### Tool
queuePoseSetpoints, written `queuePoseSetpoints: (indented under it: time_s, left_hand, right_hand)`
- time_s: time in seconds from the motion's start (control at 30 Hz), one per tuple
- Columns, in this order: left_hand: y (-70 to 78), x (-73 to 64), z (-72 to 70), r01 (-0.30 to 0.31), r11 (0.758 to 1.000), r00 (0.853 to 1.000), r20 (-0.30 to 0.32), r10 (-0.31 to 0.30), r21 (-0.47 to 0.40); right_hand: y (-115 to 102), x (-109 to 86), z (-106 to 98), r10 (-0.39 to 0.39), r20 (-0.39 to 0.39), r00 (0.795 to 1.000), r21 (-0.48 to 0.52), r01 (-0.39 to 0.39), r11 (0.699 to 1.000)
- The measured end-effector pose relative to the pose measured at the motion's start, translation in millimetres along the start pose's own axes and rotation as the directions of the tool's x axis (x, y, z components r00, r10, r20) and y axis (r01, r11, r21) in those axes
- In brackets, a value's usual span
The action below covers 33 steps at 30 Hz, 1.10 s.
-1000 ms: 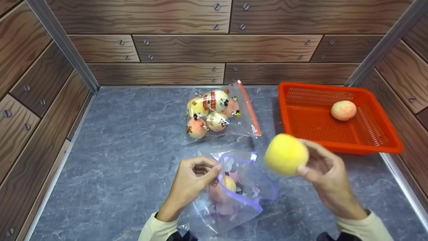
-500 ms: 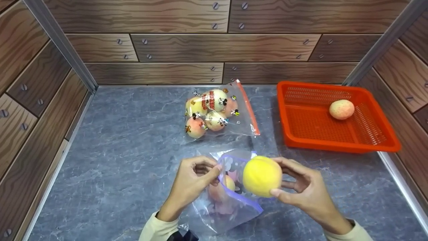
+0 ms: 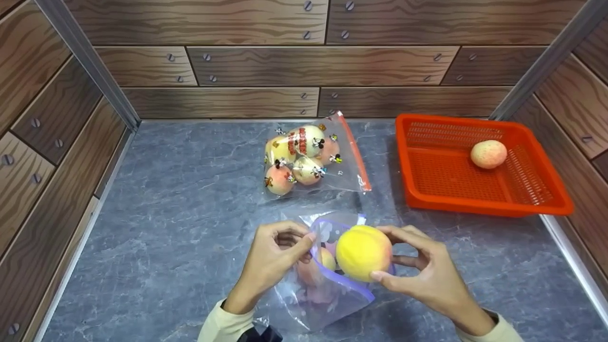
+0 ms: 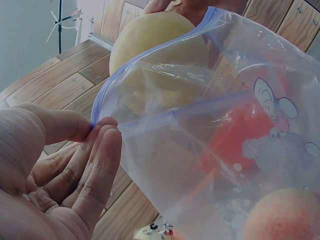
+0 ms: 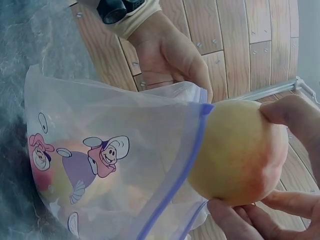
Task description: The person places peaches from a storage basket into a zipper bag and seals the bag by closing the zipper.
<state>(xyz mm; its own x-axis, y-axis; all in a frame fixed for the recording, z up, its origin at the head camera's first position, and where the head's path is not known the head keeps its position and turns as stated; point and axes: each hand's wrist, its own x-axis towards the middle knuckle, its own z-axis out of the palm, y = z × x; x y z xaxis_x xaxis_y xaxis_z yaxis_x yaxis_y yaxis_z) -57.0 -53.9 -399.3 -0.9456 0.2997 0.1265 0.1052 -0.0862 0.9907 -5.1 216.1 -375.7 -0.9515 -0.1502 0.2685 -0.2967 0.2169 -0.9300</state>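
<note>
My left hand (image 3: 280,251) pinches the purple zip edge of a clear zip bag (image 3: 327,297) between thumb and fingers. The bag's mouth gapes, and at least one peach (image 4: 282,215) lies inside. A yellow peach (image 3: 363,251) with a pinkish side is gripped by my right hand (image 3: 420,266), thumb and fingers around it. It sits right at the bag's mouth, as the right wrist view shows, with the purple zip (image 5: 197,135) against its side. Cartoon prints (image 5: 97,155) cover part of the bag's wall.
Behind lies another zip bag (image 3: 349,175) with a red zip, holding several peaches. An orange basket (image 3: 456,206) at the right contains one peach (image 3: 489,154). Wood-patterned walls (image 3: 251,102) bound the grey tabletop (image 3: 180,190) at the back and sides.
My right hand has carried the yellow peach left and down from beside the basket to the bag's mouth. The left hand has stayed in place on the bag's edge.
</note>
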Motion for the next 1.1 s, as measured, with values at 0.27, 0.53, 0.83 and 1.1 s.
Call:
queuePoseSetpoints:
  time_s: [0.27,0.53,0.83,1.1]
  left_hand:
    - [0.4,0.6,-0.7,-0.005,1.0,1.0,-0.004,0.005,0.014]
    - [0.4,2.9,-3.1,-0.035,0.999,0.999,-0.033,0.036,0.005]
    - [-0.2,4.0,-1.6,-0.031,0.999,0.999,-0.016,0.031,-0.021]
    - [-0.3,3.4,-1.9,-0.024,0.999,1.0,-0.012,0.024,-0.028]
  right_hand:
    - [0.1,1.7,1.3,-0.009,0.009,1.0,0.059,0.008,0.998]
    - [2.9,6.6,-13.5,-0.177,-0.113,0.978,0.243,0.2,0.949]
    - [-11.9,31.8,-65.9,-0.009,-0.387,0.922,0.164,0.078,0.983]
    - [2.5,84.2,-133.7,0.081,-0.597,0.798,0.293,0.122,0.948]
